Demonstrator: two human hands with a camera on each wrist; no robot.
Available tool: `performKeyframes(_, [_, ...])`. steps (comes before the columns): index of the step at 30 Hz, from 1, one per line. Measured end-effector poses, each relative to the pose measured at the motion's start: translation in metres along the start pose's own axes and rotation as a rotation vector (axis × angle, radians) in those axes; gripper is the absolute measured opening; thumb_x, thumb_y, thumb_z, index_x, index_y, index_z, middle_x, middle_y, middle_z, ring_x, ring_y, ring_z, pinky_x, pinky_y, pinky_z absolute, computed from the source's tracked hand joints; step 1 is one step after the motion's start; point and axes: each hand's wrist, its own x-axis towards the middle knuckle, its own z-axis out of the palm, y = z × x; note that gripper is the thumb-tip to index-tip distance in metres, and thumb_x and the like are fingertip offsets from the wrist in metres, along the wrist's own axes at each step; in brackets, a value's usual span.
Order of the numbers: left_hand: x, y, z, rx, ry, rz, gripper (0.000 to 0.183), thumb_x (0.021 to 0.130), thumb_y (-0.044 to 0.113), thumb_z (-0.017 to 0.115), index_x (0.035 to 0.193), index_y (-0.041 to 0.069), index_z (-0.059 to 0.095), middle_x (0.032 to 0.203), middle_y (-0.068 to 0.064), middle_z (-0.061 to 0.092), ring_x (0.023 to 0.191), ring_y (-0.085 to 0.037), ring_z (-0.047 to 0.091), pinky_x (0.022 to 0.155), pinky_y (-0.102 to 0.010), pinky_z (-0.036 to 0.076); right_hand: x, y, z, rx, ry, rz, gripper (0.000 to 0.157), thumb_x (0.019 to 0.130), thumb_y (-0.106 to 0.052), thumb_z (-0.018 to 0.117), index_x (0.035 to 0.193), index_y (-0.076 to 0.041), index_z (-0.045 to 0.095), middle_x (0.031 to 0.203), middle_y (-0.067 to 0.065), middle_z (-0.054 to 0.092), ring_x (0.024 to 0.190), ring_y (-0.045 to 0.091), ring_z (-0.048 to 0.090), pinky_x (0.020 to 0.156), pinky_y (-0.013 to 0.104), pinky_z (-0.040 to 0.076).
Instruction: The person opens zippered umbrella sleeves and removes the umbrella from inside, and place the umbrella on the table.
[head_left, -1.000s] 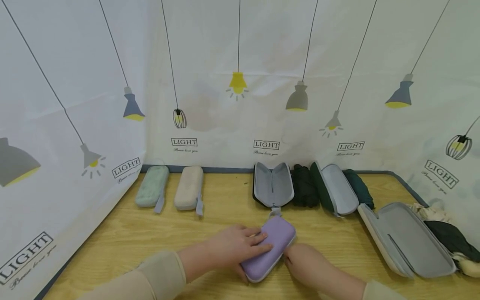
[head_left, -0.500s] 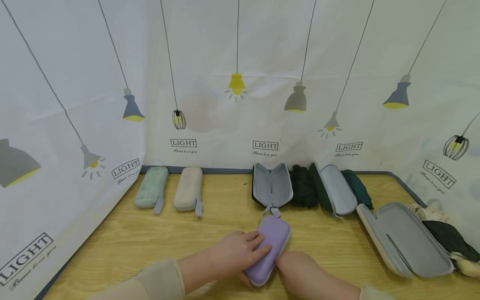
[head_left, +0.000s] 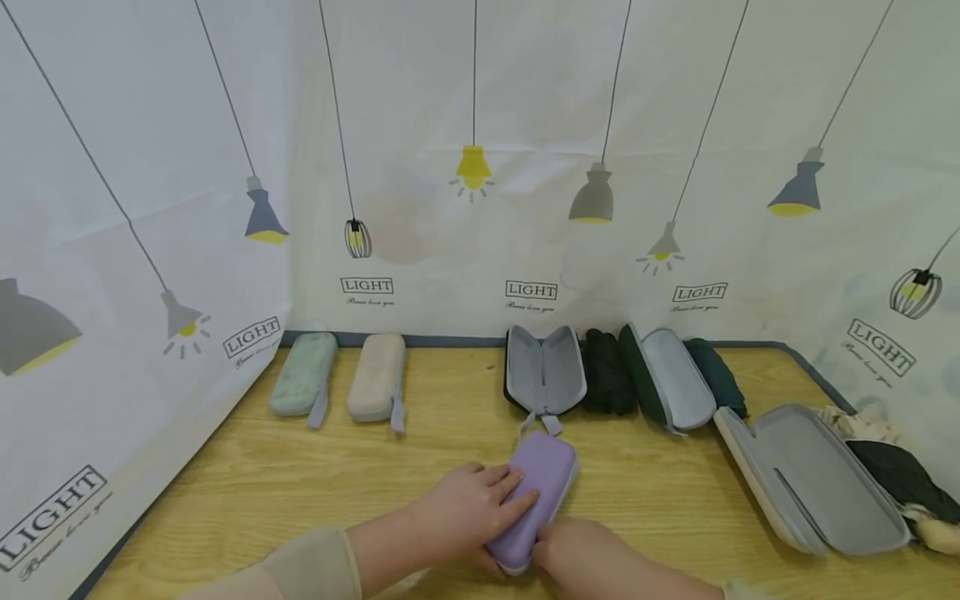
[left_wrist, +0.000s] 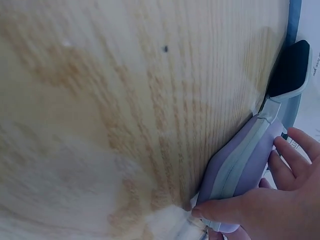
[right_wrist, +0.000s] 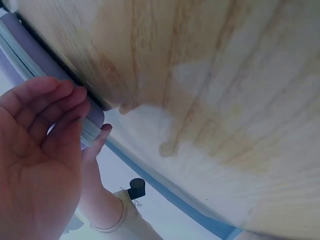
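Note:
A purple zip-up hard case [head_left: 536,492] lies on the table, its far end pointing away from me. My left hand [head_left: 465,512] grips it from the left, fingers spread over the top; the left wrist view shows the thumb [left_wrist: 225,210] across the pale zipper band [left_wrist: 235,160]. At the case's right edge, close to its near end, my right hand [head_left: 592,554] pinches at the zipper with curled fingers, which hide the zipper pull. In the right wrist view those fingers [right_wrist: 50,97] bend against the case's side.
Closed green [head_left: 303,373] and beige [head_left: 377,377] cases lie back left. Open black [head_left: 546,371], dark green [head_left: 678,379] and large beige [head_left: 825,483] cases stand back right, beside dark bundles [head_left: 611,371]. A printed curtain [head_left: 420,167] bounds the wooden table [head_left: 300,492].
My right hand has slid along the case's right edge from about its middle towards its near end. The case has shifted slightly left and turned a little, with my left hand still holding it.

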Motion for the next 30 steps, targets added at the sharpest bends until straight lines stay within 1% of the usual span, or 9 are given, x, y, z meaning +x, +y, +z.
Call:
performKeyframes(5, [-0.004, 0.000, 0.001, -0.020, 0.023, 0.002, 0.091, 0.066, 0.075, 0.050, 0.137, 0.019, 0.037, 0.130, -0.009, 0.046, 0.115, -0.026, 0.045, 0.083, -0.039, 0.044, -0.001, 0.001, -0.001, 0.011, 0.002, -0.075, 0.011, 0.081, -0.016, 0.062, 0.071, -0.019, 0.061, 0.067, -0.015, 0.046, 0.061, -0.002, 0.042, 0.053, 0.016, 0.036])
performKeyframes(7, [-0.005, 0.000, 0.001, -0.044, -0.002, -0.001, 0.090, 0.068, 0.074, 0.050, 0.139, 0.022, 0.032, 0.134, -0.008, 0.041, 0.119, -0.028, 0.040, 0.087, -0.042, 0.042, -0.001, 0.004, -0.003, 0.046, 0.011, -0.105, 0.011, 0.082, -0.015, 0.061, 0.072, -0.020, 0.061, 0.069, -0.017, 0.044, 0.061, -0.003, 0.040, 0.053, 0.015, 0.035])
performKeyframes(10, [-0.005, -0.002, 0.001, -0.087, -0.034, 0.018, 0.091, 0.070, 0.073, 0.048, 0.143, 0.025, 0.023, 0.143, -0.003, 0.028, 0.127, -0.028, 0.028, 0.092, -0.047, 0.037, -0.002, 0.009, -0.002, 0.050, 0.060, -0.182, 0.012, 0.082, -0.014, 0.060, 0.073, -0.021, 0.061, 0.071, -0.017, 0.043, 0.062, -0.003, 0.039, 0.054, 0.014, 0.033])
performKeyframes(13, [-0.004, -0.005, 0.002, -0.121, -0.077, 0.058, 0.094, 0.071, 0.075, 0.042, 0.145, 0.023, 0.015, 0.148, 0.004, 0.014, 0.133, -0.025, 0.015, 0.097, -0.050, 0.029, -0.002, 0.015, 0.000, 0.028, 0.099, -0.252, 0.013, 0.082, -0.013, 0.060, 0.073, -0.022, 0.060, 0.076, -0.016, 0.044, 0.066, -0.002, 0.039, 0.057, 0.014, 0.033])
performKeyframes(15, [-0.003, -0.008, 0.004, -0.134, -0.090, 0.084, 0.097, 0.070, 0.078, 0.039, 0.145, 0.021, 0.015, 0.149, 0.007, 0.011, 0.134, -0.024, 0.011, 0.099, -0.052, 0.025, -0.002, 0.020, 0.001, 0.020, 0.098, -0.269, 0.011, 0.083, -0.014, 0.059, 0.076, -0.022, 0.061, 0.080, -0.016, 0.046, 0.070, -0.003, 0.041, 0.060, 0.014, 0.035])
performKeyframes(19, [0.000, -0.014, 0.008, -0.156, -0.104, 0.088, 0.102, 0.064, 0.084, 0.035, 0.144, 0.023, 0.020, 0.146, 0.002, 0.021, 0.134, -0.024, 0.012, 0.100, -0.056, 0.018, -0.005, 0.033, 0.000, 0.066, 0.066, -0.198, 0.012, 0.086, -0.015, 0.057, 0.084, -0.024, 0.064, 0.092, -0.016, 0.052, 0.081, -0.002, 0.048, 0.067, 0.019, 0.042])
performKeyframes(24, [0.004, -0.024, 0.013, -0.169, -0.109, 0.049, 0.102, 0.056, 0.088, 0.035, 0.140, 0.030, 0.026, 0.134, 0.000, 0.034, 0.128, -0.023, 0.024, 0.098, -0.057, 0.021, -0.007, 0.050, -0.001, 0.073, 0.098, -0.074, 0.011, 0.086, -0.014, 0.059, 0.088, -0.021, 0.067, 0.096, -0.013, 0.056, 0.084, 0.003, 0.054, 0.069, 0.024, 0.046])
performKeyframes(27, [0.003, -0.031, 0.018, -0.176, -0.132, 0.005, 0.096, 0.058, 0.084, 0.040, 0.139, 0.035, 0.024, 0.131, 0.000, 0.036, 0.124, -0.022, 0.029, 0.096, -0.057, 0.025, -0.007, 0.059, 0.000, 0.056, 0.117, 0.000, 0.009, 0.084, -0.015, 0.060, 0.086, -0.020, 0.068, 0.095, -0.010, 0.056, 0.082, 0.006, 0.054, 0.068, 0.026, 0.047])
performKeyframes(30, [-0.001, -0.040, 0.026, -0.207, -0.145, -0.035, 0.093, 0.062, 0.078, 0.046, 0.140, 0.038, 0.019, 0.131, -0.001, 0.037, 0.123, -0.023, 0.031, 0.094, -0.056, 0.028, -0.007, 0.065, 0.000, 0.042, 0.136, 0.043, 0.009, 0.084, -0.014, 0.061, 0.083, -0.020, 0.068, 0.093, -0.009, 0.056, 0.082, 0.008, 0.054, 0.068, 0.027, 0.047])
